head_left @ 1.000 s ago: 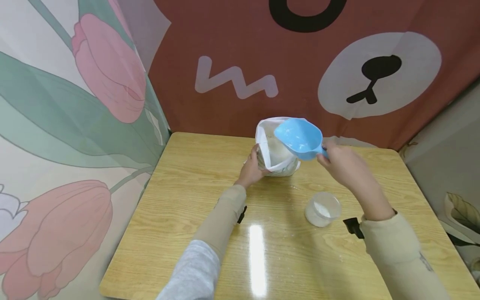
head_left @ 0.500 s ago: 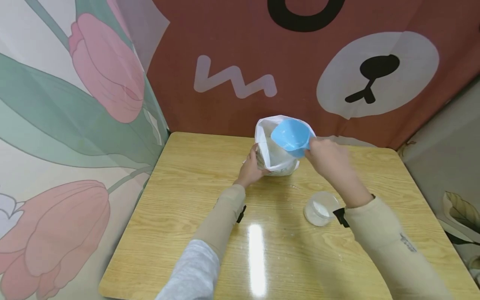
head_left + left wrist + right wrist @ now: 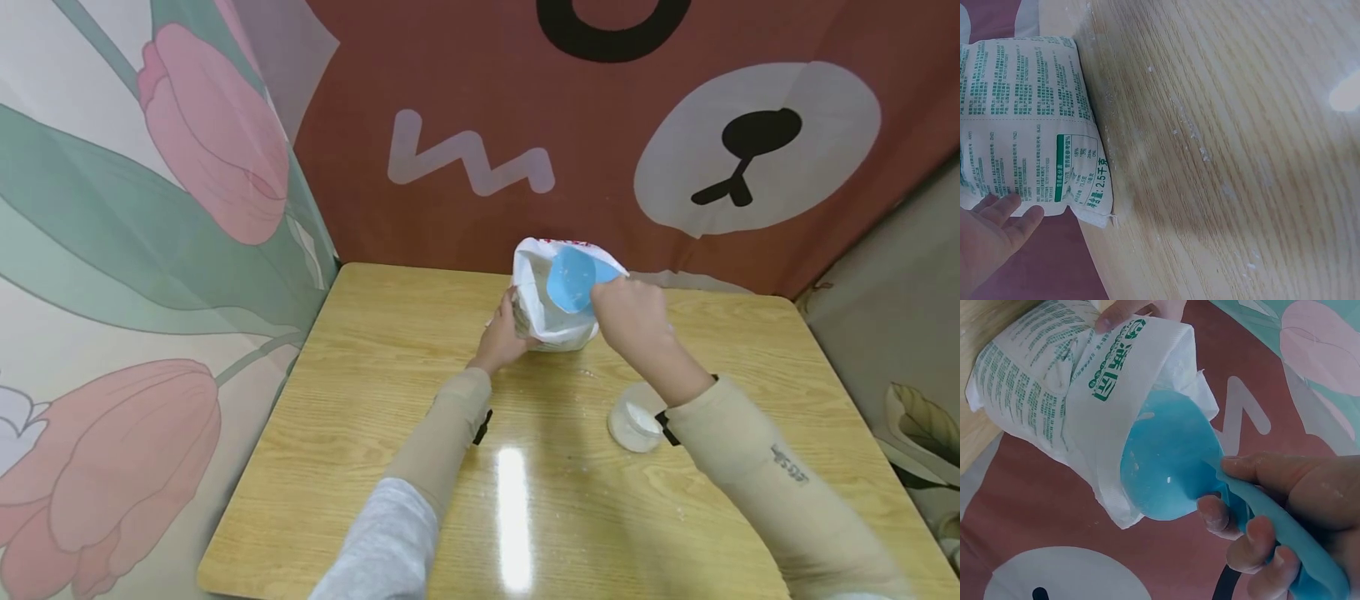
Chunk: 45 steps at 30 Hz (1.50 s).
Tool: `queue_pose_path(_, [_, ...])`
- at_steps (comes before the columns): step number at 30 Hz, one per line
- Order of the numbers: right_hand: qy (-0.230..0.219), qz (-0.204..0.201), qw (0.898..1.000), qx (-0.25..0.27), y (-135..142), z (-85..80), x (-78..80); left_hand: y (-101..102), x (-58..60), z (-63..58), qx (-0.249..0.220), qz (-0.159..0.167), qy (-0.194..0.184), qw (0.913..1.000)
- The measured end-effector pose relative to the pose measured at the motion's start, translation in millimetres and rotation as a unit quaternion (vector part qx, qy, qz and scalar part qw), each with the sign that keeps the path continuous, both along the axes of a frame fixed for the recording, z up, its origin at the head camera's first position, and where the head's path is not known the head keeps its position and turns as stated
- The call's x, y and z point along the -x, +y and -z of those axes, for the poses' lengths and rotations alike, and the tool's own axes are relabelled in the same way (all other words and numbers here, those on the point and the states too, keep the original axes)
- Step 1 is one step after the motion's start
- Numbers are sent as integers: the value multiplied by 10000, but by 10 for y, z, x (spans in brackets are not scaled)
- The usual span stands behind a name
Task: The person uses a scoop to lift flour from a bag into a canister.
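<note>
A white bag with green print stands near the table's far edge, its mouth wide and facing up. My left hand holds it from the left side, fingers and thumb spread round it; the left wrist view shows fingertips against the printed side. With curled fingers my right hand grips the handle of a blue scoop. The scoop's bowl is inside the bag's mouth, tilted down, with only small white specks visible on it. What lies deeper in the bag is hidden.
A clear round tub with white powder in it stands right of centre, below the right forearm. White specks are scattered on the wooden table. A printed curtain hangs right behind the far edge.
My right hand has moved left and slightly down, bringing the scoop from above the bag's rim into its mouth and tipping it. The left hand stays on the bag.
</note>
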State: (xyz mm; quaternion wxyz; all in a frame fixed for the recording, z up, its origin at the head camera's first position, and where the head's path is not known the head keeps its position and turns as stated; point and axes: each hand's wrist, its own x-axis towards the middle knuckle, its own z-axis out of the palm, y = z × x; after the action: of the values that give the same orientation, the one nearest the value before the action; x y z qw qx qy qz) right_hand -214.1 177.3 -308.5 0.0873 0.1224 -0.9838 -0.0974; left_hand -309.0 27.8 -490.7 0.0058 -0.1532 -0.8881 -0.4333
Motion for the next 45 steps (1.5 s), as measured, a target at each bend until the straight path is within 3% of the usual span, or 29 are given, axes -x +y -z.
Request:
queue_pose_path(11, [333,-324,9989,32,-20,45,-107,8,14,3,-20,-31,-51,10000])
queue_pose_path(15, [135,-216,9997,25,-30,52,-79,13,18,15,-16,-53,-40,10000])
queue_pose_path(21, [-513,290,9982,57,-33,73,72,14,8,19,-11,-49,-104,9999])
queue_pose_path(26, [-685,476,9964,-169,-36,141,192,13,-8,11,-1,-54,-88,9999])
queue_pose_path(45, [151,383,9979,-508,-169,420,360,35,5,10,106,-159,-18,9998])
